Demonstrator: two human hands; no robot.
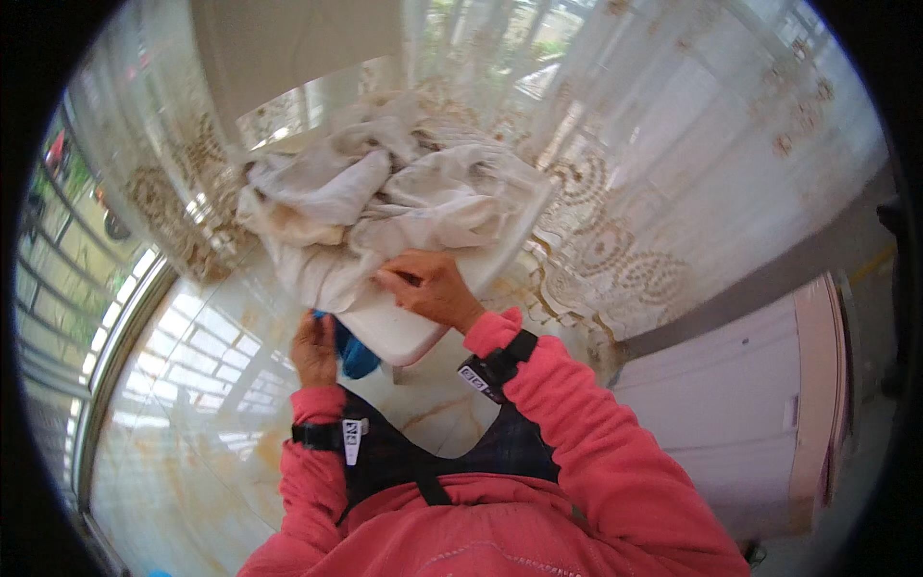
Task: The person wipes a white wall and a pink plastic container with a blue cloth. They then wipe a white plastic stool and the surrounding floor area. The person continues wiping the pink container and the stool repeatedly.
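Off-white crumpled cloth (pixel 433 192) lies on the white table (pixel 404 335) at twelve o'clock. Right hand (pixel 433 288): apparently clamped on the cloth's five-o'clock edge. Left hand (pixel 313 354): seven o'clock, beside blue fabric (pixel 358 356); grip cannot be told. Apparent step: edge handling; next move calls for a steady pinch.

At upper right, sheer white curtains (pixel 692 144) with gold-brown embroidery; at far left, metal bars (pixel 58 275); underneath, glossy marbled floor tiles (pixel 183 423); at lower right, pale pink-edged panel (pixel 716 385).
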